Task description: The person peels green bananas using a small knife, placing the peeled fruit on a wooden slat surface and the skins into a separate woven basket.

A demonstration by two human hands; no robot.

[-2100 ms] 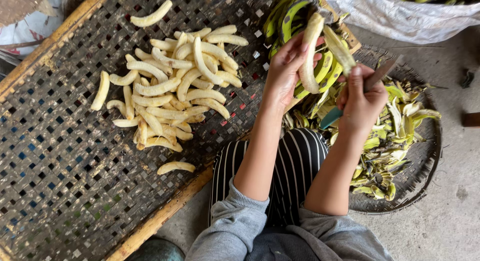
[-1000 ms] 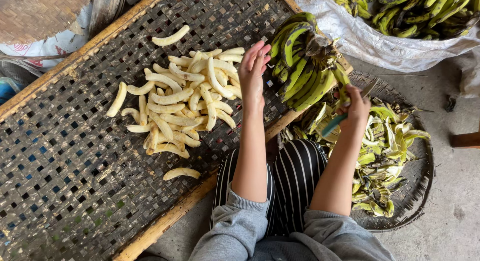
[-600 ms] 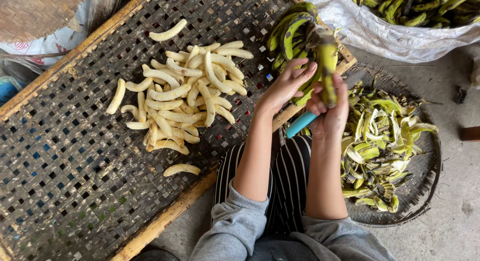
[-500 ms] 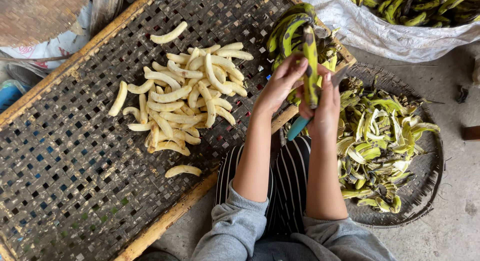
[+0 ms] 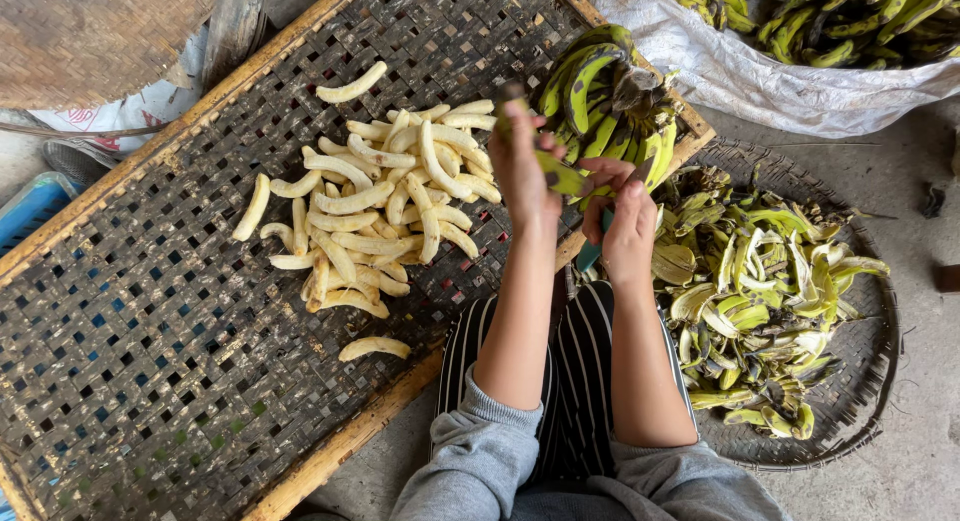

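Grey concrete floor [image 5: 920,381] runs under everything, and a big woven drying tray [image 5: 130,381] with a wooden frame fills the left side. On the tray lies a heap of peeled bananas [image 5: 380,211], pale and curved, with a few strays apart from it. At the far right edge of the tray sits a bunch of green bananas [image 5: 600,91], and further right a round basket [image 5: 860,421] holds a pile of green peels [image 5: 760,291]. More unpeeled bunches rest on a white sack [image 5: 760,76] at the far right.

The left hand [image 5: 520,166] is closed around a single green banana [image 5: 558,173], held between the heap and the bunch, above the tray's edge. The right hand [image 5: 628,226] is curled around a knife with a blue handle [image 5: 590,253]; its blade is hidden, so I cannot tell where it meets the fruit.

The green banana looks firm and light, with a stiff skin likely to be sticky with sap; gripping it around the middle, ends free, seems steadiest.
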